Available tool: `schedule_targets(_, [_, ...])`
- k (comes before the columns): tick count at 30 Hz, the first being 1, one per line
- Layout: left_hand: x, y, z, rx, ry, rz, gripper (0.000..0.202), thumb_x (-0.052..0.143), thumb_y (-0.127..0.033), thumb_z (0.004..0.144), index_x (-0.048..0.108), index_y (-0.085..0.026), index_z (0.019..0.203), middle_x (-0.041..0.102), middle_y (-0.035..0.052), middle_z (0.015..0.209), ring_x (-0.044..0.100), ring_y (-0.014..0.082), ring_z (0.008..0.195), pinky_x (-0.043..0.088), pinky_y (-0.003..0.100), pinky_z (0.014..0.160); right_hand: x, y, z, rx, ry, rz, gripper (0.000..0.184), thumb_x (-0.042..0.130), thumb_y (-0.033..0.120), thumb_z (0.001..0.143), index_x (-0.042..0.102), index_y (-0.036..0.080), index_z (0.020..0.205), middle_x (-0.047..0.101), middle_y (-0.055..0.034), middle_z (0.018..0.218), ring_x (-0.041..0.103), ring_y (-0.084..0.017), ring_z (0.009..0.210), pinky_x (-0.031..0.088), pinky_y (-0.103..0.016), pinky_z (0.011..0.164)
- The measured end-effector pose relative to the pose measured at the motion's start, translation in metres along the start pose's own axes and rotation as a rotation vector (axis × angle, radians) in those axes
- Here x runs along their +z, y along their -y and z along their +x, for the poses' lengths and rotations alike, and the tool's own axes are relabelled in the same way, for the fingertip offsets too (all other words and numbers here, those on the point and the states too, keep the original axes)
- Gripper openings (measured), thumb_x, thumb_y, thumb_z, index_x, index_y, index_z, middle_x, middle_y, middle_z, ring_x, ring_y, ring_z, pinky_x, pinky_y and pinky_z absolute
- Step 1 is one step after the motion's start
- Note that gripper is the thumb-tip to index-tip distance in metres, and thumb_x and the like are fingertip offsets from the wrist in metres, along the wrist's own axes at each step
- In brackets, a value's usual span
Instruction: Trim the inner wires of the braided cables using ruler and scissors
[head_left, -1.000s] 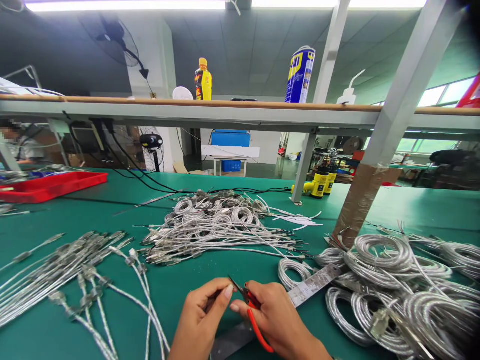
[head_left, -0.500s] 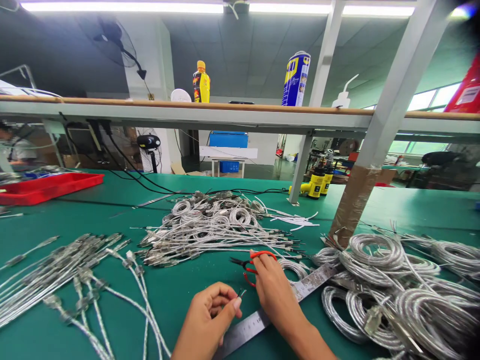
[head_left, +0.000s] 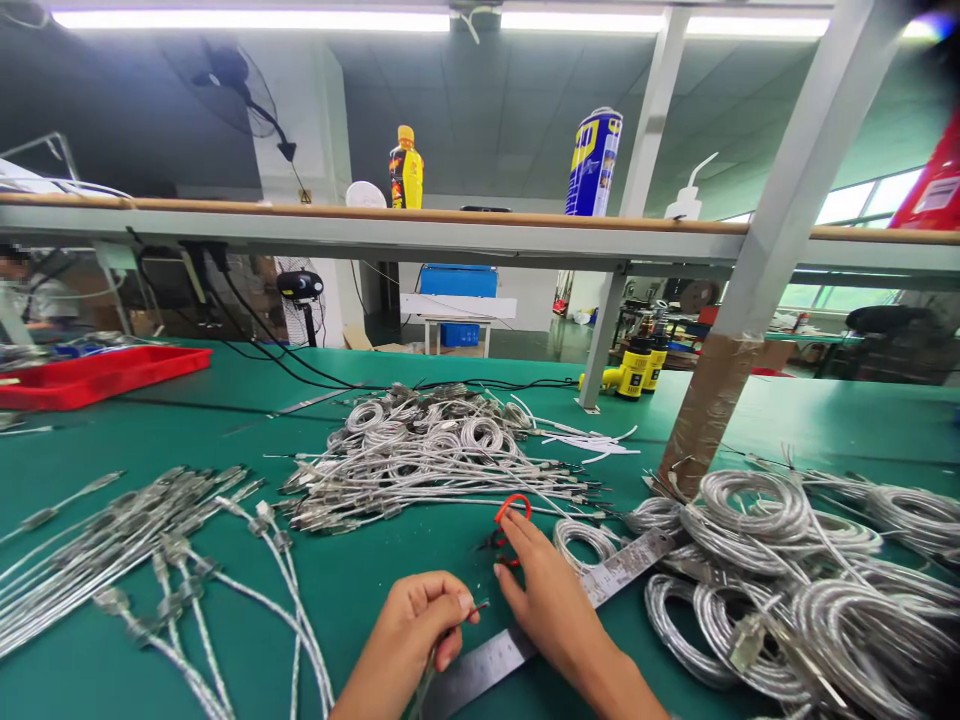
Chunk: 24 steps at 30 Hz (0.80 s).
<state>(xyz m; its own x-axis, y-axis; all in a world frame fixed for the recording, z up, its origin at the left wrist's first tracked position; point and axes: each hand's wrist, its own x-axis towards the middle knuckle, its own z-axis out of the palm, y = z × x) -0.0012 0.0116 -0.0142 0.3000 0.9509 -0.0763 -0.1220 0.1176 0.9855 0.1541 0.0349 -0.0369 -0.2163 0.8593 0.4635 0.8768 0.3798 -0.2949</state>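
My left hand (head_left: pixel 420 625) is closed in a pinch on a thin cable (head_left: pixel 425 685). Fine coloured wires (head_left: pixel 480 606) stick out past its fingertips, and part of the cable runs down below the palm. My right hand (head_left: pixel 551 600) lies over a pair of red-handled scissors (head_left: pixel 514 503), fingers stretched out and thumb apart. Its fingertips touch the handles, while the dark blades point left and look blurred. Under the right wrist, a steel ruler (head_left: pixel 480 672) crosses the green table at a slant. A small coil of clear-sheathed cable (head_left: pixel 583 543) sits beside that hand.
Ahead is a heap of silvery cables (head_left: pixel 442 440). More coils (head_left: pixel 780 570) pile up at the right, by a taped post (head_left: pixel 705 410). Connector cables (head_left: pixel 135 540) spread at left, with a red tray (head_left: pixel 112 378) behind. A shelf (head_left: pixel 465 228) spans the table above.
The scissors have turned within my right hand, whose fingers have loosened and straightened. My left hand has tilted, so the wire ends now point more to the right.
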Motion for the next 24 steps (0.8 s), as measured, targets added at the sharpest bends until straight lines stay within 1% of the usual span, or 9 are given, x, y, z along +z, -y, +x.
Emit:
schedule_targets(2, [0.000, 0.001, 0.000, -0.007, 0.031, 0.032, 0.023, 0.053, -0.033, 0.061, 0.055, -0.012, 0.051, 0.036, -0.0073, 0.030, 0.023, 0.0034, 0.030, 0.012, 0.018, 0.037, -0.001, 0.000, 0.000, -0.016, -0.021, -0.031, 0.042, 0.048, 0.011, 0.070, 0.046, 0.013, 0.113, 0.046, -0.0117, 0.121, 0.039, -0.023, 0.111, 0.033, -0.036, 0.089])
schedule_targets(3, [0.000, 0.001, -0.001, -0.014, 0.037, 0.052, 0.023, 0.053, -0.033, 0.061, 0.056, -0.012, 0.051, 0.035, -0.0075, 0.030, 0.022, 0.0035, 0.030, 0.012, 0.018, 0.037, -0.002, 0.000, 0.000, -0.024, -0.032, -0.042, 0.037, 0.048, 0.012, 0.071, 0.050, 0.015, 0.108, 0.050, -0.0099, 0.117, 0.042, -0.023, 0.108, 0.033, -0.036, 0.087])
schedule_targets(6, [0.001, 0.001, -0.002, -0.007, 0.056, 0.087, 0.023, 0.054, -0.033, 0.061, 0.057, -0.012, 0.051, 0.032, -0.0088, 0.030, 0.019, 0.0033, 0.031, 0.012, 0.019, 0.037, -0.006, 0.005, -0.002, -0.053, 0.039, -0.082, 0.015, 0.046, 0.022, 0.079, 0.060, 0.020, 0.078, 0.064, -0.0034, 0.082, 0.056, -0.017, 0.078, 0.037, -0.027, 0.067])
schedule_targets(8, [0.000, 0.001, -0.002, 0.003, 0.075, 0.089, 0.024, 0.054, -0.033, 0.062, 0.057, -0.012, 0.052, 0.031, -0.0094, 0.031, 0.018, 0.0033, 0.032, 0.011, 0.019, 0.037, -0.006, 0.009, -0.004, -0.130, 0.163, -0.135, 0.025, 0.046, 0.030, 0.080, 0.059, 0.019, 0.061, 0.063, -0.0012, 0.062, 0.056, -0.015, 0.060, 0.031, -0.024, 0.053])
schedule_targets(12, [-0.002, 0.000, -0.001, -0.020, 0.090, 0.083, 0.022, 0.054, -0.032, 0.061, 0.057, -0.011, 0.053, 0.029, -0.0101, 0.032, 0.018, 0.0034, 0.033, 0.009, 0.019, 0.037, 0.000, 0.013, -0.007, -0.227, 0.252, -0.211, 0.026, 0.054, 0.033, 0.074, 0.059, 0.018, 0.053, 0.064, -0.0012, 0.054, 0.056, -0.013, 0.050, 0.018, -0.025, 0.043])
schedule_targets(16, [-0.007, -0.008, -0.003, -0.061, 0.175, 0.066, 0.018, 0.055, -0.026, 0.060, 0.058, -0.012, 0.050, 0.033, -0.0090, 0.036, 0.019, 0.0024, 0.032, 0.010, 0.019, 0.036, 0.000, 0.014, -0.005, -0.252, 0.129, -0.210, 0.035, 0.045, 0.028, 0.081, 0.057, 0.017, 0.049, 0.061, 0.0000, 0.047, 0.052, -0.010, 0.042, 0.013, -0.027, 0.044])
schedule_targets(19, [-0.012, -0.016, -0.005, -0.101, 0.250, 0.077, 0.017, 0.056, -0.025, 0.060, 0.060, -0.012, 0.050, 0.041, -0.0070, 0.039, 0.020, 0.0016, 0.031, 0.010, 0.019, 0.035, -0.005, 0.017, -0.004, -0.380, 0.012, -0.201, 0.042, 0.038, 0.029, 0.083, 0.055, 0.017, 0.047, 0.058, -0.0005, 0.044, 0.050, -0.010, 0.041, 0.013, -0.028, 0.045])
schedule_targets(22, [-0.016, -0.021, -0.005, -0.108, 0.251, 0.078, 0.015, 0.055, -0.023, 0.059, 0.060, -0.011, 0.051, 0.051, -0.0035, 0.045, 0.021, 0.0009, 0.031, 0.010, 0.018, 0.035, -0.008, 0.022, -0.004, -0.529, -0.050, -0.211, 0.045, 0.034, 0.030, 0.084, 0.053, 0.017, 0.046, 0.056, -0.0009, 0.041, 0.048, -0.011, 0.039, 0.014, -0.028, 0.045])
schedule_targets(24, [-0.015, -0.020, -0.006, -0.112, 0.243, 0.079, 0.014, 0.055, -0.022, 0.058, 0.060, -0.012, 0.050, 0.055, -0.0019, 0.048, 0.022, 0.0007, 0.031, 0.010, 0.018, 0.035, -0.011, 0.021, -0.002, -0.518, -0.092, -0.250, 0.044, 0.035, 0.029, 0.084, 0.054, 0.017, 0.046, 0.056, -0.0011, 0.042, 0.048, -0.011, 0.040, 0.016, -0.028, 0.047])
